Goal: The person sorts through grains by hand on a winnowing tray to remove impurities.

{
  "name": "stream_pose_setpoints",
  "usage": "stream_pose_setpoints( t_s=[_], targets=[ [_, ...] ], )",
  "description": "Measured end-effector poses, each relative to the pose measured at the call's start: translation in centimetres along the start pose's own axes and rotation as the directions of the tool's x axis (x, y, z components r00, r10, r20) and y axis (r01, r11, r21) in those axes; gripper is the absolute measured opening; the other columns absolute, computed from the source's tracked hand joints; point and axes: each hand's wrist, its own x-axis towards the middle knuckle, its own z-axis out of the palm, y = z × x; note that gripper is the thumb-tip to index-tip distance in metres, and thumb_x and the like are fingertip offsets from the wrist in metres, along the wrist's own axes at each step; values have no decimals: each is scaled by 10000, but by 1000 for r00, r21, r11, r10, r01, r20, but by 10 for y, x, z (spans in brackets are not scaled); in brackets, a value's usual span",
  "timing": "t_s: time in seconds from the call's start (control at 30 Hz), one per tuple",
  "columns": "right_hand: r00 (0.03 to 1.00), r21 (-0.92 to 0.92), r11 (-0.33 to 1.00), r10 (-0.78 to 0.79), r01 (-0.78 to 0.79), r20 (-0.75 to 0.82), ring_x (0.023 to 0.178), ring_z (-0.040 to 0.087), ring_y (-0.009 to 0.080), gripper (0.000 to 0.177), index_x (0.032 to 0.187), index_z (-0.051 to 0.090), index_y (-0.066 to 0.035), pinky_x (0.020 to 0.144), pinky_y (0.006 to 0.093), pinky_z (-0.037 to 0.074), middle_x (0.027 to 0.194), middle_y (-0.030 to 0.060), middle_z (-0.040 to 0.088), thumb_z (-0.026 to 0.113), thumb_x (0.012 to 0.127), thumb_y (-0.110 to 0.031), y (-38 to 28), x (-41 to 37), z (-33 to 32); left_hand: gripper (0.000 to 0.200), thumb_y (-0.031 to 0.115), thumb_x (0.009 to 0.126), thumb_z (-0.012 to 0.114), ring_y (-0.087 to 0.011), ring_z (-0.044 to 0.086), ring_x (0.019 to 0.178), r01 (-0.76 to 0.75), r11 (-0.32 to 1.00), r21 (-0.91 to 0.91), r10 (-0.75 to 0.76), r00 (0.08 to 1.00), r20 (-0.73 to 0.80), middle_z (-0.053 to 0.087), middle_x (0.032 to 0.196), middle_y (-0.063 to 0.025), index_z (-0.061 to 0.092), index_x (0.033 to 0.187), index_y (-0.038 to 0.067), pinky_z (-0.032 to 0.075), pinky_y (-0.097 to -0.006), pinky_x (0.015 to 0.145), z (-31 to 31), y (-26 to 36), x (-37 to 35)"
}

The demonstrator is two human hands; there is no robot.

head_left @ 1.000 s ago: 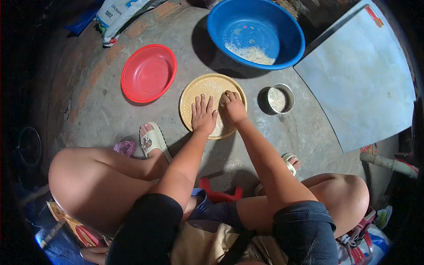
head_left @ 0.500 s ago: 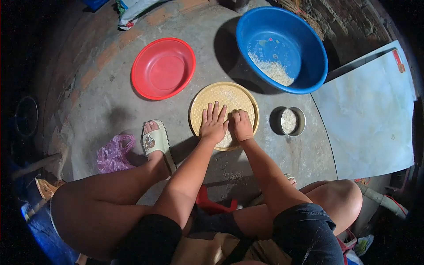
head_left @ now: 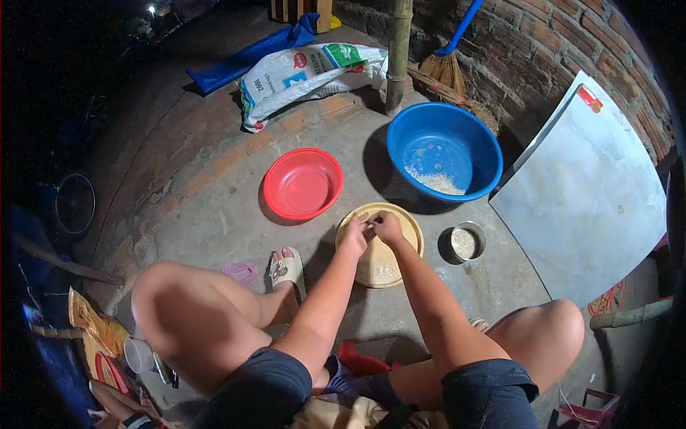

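The left hand (head_left: 353,234) and right hand (head_left: 388,227) have drawn together over the round tray (head_left: 411,233), mid-frame, fingers bent, leaving pale grain (head_left: 380,272) below uncovered; whether they grasp anything cannot be told.

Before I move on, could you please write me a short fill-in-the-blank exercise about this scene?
The tray beneath the left hand and the right hand is ____ in shape.
The large basin with pale grains inside is coloured ____.
The smaller plastic basin is coloured ____.
In the picture, the small metal tin stands to the ____ of the tray.

Missing words: round; blue; red; right.
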Motion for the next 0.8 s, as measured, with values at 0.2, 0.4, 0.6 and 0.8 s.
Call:
stream_pose_setpoints(
  t_s=[0.2, 0.4, 0.6, 0.8],
  targets=[
    [986, 264, 953, -118, 146, -122, 616, 621, 188, 148, 764, 657, -17, 625, 314, 486, 666, 123, 636, 579, 719, -134, -54, -3, -14, 349, 190, 884, 286, -205, 605, 737, -9, 982, -191, 9, 1000, 1, 625, 861, -97, 551, 1014, 6, 497, -313, 731, 35, 35, 7],
    [810, 0, 986, 138, -168, -569, 801, 603, 371, 221, 771, 649, -32, 746, 430, 464, 806, 214, 622, 517, 730, -204, -52, -6, -64, 371, 181, 889, 243, -316, 605, 918, -10, 993, -121, 1, 997, -73, 611, 976, -198, 506, 979, -65, 505, -404, 795, 117, 99, -76],
    [965, -502, 831, 259, -239, -30, 937, 600, 307, 270, 931, 649, -5, 811, 379, 479, 998, 218, 607, 554, 725, -150, 5, -43, -75, 305, 118, 848, 299, -305, 615, 838, -24, 994, -108, 38, 991, 132, 634, 847, -176, 540, 878, -66, 490, -383, 796, 170, 157, -144],
    [919, -782, 578, 131, 233, 371, 1040, 531, 288, 307, 1036, 642, -144, 851, 397, 433, 1115, 111, 566, 516, 780, -258, 58, -96, -5, 284, 121, 845, 330, -309, 598, 897, 15, 987, -159, 27, 965, 262, 626, 903, -183, 561, 869, -42, 478, -392, 837, 140, 148, -123]
  ],
)
